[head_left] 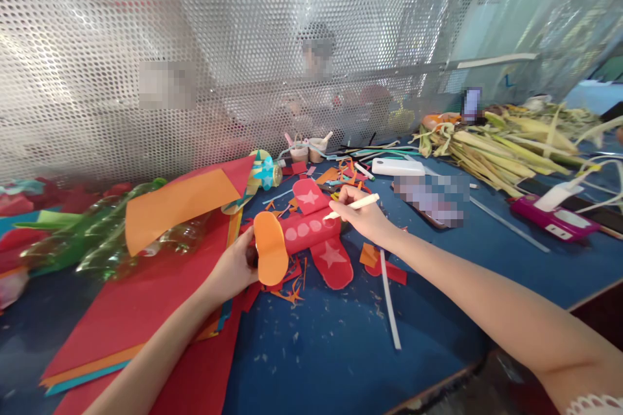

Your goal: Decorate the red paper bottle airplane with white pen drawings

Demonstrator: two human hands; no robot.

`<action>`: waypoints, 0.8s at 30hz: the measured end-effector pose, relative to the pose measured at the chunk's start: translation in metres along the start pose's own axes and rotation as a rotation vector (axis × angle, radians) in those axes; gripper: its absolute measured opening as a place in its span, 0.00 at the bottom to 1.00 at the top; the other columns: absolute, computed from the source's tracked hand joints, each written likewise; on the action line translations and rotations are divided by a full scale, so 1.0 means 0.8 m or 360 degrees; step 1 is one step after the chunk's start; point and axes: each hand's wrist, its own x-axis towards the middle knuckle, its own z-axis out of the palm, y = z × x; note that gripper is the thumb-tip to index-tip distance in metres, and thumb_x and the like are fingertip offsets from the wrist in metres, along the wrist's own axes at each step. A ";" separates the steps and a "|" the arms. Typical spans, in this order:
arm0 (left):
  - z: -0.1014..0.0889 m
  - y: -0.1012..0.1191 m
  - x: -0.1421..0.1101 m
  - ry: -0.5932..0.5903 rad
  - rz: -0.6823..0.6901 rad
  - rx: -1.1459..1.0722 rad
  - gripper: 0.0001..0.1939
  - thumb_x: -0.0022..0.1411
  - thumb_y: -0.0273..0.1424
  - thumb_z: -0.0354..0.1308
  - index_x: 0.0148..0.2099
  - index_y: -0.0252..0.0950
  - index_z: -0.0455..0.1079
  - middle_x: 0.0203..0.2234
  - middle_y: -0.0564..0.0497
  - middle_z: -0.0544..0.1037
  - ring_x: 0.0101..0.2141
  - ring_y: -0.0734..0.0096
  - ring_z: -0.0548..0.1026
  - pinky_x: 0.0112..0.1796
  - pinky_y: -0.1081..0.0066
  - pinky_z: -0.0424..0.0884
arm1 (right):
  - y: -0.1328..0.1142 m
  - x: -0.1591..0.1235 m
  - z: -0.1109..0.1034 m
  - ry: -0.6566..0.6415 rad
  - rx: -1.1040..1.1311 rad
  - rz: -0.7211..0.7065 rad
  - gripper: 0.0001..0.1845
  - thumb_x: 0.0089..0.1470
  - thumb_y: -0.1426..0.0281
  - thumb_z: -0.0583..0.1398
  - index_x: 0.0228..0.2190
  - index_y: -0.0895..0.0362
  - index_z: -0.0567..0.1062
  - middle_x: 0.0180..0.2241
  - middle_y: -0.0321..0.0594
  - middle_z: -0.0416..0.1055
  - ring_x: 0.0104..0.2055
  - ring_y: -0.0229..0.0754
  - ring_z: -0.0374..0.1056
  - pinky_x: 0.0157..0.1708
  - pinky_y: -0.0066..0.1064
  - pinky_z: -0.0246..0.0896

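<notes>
A red paper airplane (311,233) lies on the blue table (341,350), with pale stars on its wings, round windows on its body and an orange oval piece (270,248) at its near end. My left hand (233,269) grips that near end, behind the orange piece. My right hand (367,217) is closed round a white pen-like stick (353,205), whose tip touches the far end of the plane's body.
Red and orange paper sheets (146,311) and green plastic bottles (97,240) lie left. Paper scraps, a white strip (389,301), small cups (309,150), a phone (431,201), a pink tool (555,217) and corn husks (511,142) lie right. A perforated metal screen (195,45) stands behind; a person sits beyond it.
</notes>
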 end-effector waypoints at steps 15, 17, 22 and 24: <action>0.002 0.010 -0.001 -0.0034 -0.0015 -0.0047 0.38 0.42 0.35 0.67 0.55 0.34 0.59 0.36 0.47 0.81 0.35 0.57 0.81 0.36 0.66 0.76 | -0.002 -0.001 0.000 0.0012 0.0019 -0.0006 0.16 0.50 0.60 0.61 0.21 0.53 0.60 0.17 0.28 0.60 0.20 0.34 0.53 0.22 0.28 0.46; 0.001 0.010 -0.001 -0.0041 -0.0026 -0.0051 0.38 0.42 0.35 0.67 0.55 0.35 0.59 0.37 0.47 0.81 0.35 0.57 0.81 0.36 0.66 0.76 | -0.003 -0.001 0.000 0.0011 0.0035 -0.0001 0.16 0.50 0.61 0.61 0.20 0.53 0.60 0.17 0.28 0.60 0.20 0.34 0.52 0.22 0.28 0.45; 0.002 0.007 -0.001 -0.0034 -0.0035 -0.0040 0.39 0.42 0.34 0.66 0.57 0.36 0.58 0.37 0.47 0.81 0.35 0.57 0.80 0.36 0.65 0.76 | -0.002 0.000 0.000 0.0012 0.0031 -0.0006 0.17 0.50 0.60 0.61 0.20 0.53 0.60 0.17 0.28 0.60 0.20 0.34 0.53 0.22 0.28 0.45; 0.002 0.005 0.000 -0.0025 -0.0029 -0.0010 0.39 0.42 0.34 0.66 0.57 0.36 0.57 0.36 0.47 0.81 0.35 0.56 0.80 0.36 0.65 0.76 | -0.001 0.000 -0.001 -0.0005 0.0035 0.0002 0.17 0.50 0.60 0.60 0.21 0.53 0.60 0.17 0.28 0.60 0.20 0.34 0.53 0.22 0.28 0.45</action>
